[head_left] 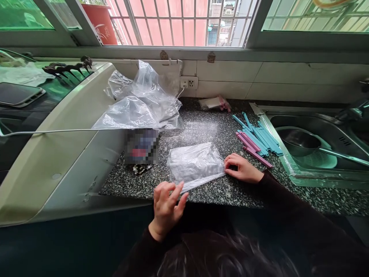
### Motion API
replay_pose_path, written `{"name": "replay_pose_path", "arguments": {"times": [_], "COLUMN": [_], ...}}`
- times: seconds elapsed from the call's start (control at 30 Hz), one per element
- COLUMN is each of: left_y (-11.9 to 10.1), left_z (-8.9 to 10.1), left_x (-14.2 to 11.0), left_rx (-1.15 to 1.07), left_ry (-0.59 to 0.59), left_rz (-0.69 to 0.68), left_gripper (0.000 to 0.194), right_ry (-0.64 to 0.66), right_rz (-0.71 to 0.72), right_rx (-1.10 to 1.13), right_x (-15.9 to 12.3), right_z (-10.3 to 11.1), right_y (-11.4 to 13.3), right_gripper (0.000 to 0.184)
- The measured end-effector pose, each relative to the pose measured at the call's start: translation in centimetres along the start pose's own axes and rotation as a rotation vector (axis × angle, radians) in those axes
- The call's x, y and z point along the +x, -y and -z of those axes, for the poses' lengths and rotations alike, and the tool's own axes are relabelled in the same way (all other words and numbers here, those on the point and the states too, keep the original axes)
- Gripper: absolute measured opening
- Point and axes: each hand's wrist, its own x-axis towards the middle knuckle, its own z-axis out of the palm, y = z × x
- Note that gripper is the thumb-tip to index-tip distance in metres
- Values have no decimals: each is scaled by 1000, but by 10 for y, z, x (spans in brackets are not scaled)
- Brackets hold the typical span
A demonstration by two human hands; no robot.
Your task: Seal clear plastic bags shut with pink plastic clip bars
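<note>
A clear plastic bag (197, 161) lies flat and wrinkled on the speckled countertop (213, 194), its near edge forming a folded strip. My right hand (243, 168) pinches the bag's right corner between thumb and fingers. By the near left corner is my left hand (167, 207), raised with thumb and fingers apart; its fingertips are close to the folded strip, and whether they touch it I cannot tell. Beyond my right hand lies a loose pile of blue plastic strips (259, 134) with a few pink strips (250, 144), which look like bag sealing clips.
Crumpled clear bags (144, 100) are heaped at the back left beside a white cable (57, 131). A small packet (215, 103) lies near the wall socket (188, 82). At right is a sink (346, 169) holding a pan (300, 141). A pixelated item (141, 146) sits left of the bag.
</note>
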Motion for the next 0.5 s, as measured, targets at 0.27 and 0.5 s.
{"name": "replay_pose_path", "arguments": {"times": [0.27,0.5], "left_y": [-8,-2], "left_z": [-21,-21], "left_x": [26,27], "left_rx": [83,27], "left_ry": [338,362], "left_rz": [-72,-12], "left_gripper": [36,35], "right_ry": [6,-1], "right_rz": [-151,-271], "right_rx": [243,353], "right_x": [0,1], "right_z": [5,5], "right_y": [3,7], "right_gripper": [23,30]}}
